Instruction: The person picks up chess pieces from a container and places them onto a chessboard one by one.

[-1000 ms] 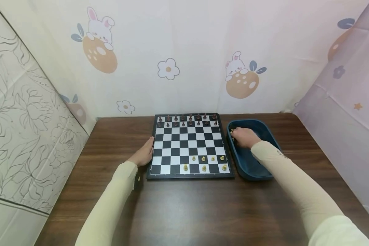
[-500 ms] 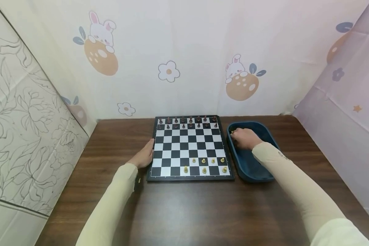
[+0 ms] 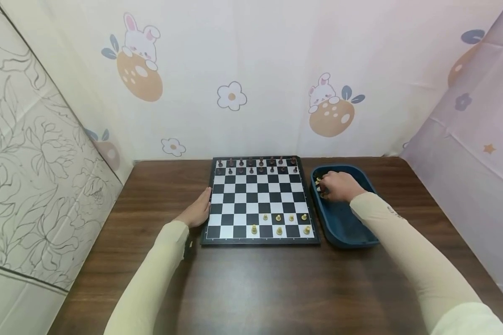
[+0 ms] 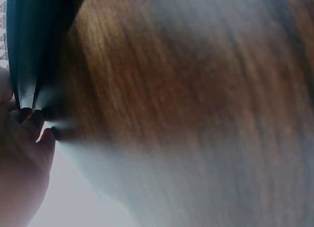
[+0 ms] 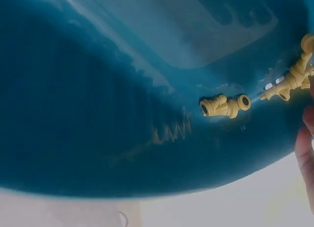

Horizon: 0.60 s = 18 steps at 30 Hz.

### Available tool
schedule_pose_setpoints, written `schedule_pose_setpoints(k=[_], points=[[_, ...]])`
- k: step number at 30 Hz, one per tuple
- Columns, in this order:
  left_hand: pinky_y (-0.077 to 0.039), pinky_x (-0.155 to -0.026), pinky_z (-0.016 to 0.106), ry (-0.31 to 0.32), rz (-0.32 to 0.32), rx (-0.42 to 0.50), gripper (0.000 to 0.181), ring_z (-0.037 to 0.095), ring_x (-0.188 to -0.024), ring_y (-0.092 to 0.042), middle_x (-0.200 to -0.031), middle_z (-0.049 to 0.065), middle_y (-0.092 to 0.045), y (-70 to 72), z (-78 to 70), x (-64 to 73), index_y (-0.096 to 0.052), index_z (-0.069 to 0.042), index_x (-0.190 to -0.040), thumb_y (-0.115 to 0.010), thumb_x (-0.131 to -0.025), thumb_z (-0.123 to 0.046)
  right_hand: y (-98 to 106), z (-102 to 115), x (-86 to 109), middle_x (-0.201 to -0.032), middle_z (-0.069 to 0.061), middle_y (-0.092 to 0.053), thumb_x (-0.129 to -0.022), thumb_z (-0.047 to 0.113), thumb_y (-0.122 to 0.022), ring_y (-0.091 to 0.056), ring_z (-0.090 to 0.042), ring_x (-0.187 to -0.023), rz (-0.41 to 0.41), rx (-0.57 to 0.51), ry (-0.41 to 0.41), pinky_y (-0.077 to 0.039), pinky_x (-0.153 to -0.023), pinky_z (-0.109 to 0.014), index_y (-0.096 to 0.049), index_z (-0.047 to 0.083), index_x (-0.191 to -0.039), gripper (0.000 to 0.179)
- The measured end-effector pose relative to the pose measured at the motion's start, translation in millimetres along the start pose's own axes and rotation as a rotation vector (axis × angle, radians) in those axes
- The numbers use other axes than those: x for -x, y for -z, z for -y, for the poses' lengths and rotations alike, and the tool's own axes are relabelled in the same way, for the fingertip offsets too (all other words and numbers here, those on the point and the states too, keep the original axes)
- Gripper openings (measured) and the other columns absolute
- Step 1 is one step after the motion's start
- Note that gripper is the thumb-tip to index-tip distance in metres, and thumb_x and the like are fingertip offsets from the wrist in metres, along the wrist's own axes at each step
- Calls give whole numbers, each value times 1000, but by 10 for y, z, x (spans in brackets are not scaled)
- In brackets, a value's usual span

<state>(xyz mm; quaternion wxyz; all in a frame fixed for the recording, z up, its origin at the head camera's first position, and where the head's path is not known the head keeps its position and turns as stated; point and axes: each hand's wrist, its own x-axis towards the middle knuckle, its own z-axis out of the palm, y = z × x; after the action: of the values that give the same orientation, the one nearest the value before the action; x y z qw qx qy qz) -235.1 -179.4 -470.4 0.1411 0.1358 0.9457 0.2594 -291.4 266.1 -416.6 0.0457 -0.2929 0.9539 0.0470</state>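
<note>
Head view: left hand (image 3: 195, 210), fingers extended, touches chessboard (image 3: 251, 188); right hand (image 3: 341, 187) inside bin (image 3: 347, 228), grasp unclear.

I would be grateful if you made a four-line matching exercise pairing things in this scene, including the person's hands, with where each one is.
Column one:
1. Dark blue plastic tub with rounded corners
2. Left hand
3. Dark brown chess pieces
4. Right hand

Column two:
A. In two rows at the far end of the square black-and-white chessboard
B. Inside the tub
C. Standing on the brown wooden table, to the right of the chessboard
D. At the chessboard's left edge

Right pairs: 1-C, 2-D, 3-A, 4-B.
</note>
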Motion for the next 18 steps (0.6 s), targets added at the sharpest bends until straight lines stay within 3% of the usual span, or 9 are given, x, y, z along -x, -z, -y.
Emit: schedule_pose_setpoints(k=[8,18], points=[[-9,-116,42,-3,-3,-3,55,30,-144,-2,-158,20,-1,0,0,-10,-1,4,-150,-23,-103,-14,118,-46,85,-79,-2,-62,-73,16,-80,-56,-19,-70,-65,-16,17,-53,-64,-40,-74,12,-80,10],[-9,-115,43,-4,4,3,56,31,-144,-3,-157,21,-1,-1,10,-10,0,5,-150,-23,-103,-13,319,-36,142,-80,-1,-61,-74,17,-78,-56,-21,-76,-81,24,43,-53,-65,-40,-75,13,-81,9]])
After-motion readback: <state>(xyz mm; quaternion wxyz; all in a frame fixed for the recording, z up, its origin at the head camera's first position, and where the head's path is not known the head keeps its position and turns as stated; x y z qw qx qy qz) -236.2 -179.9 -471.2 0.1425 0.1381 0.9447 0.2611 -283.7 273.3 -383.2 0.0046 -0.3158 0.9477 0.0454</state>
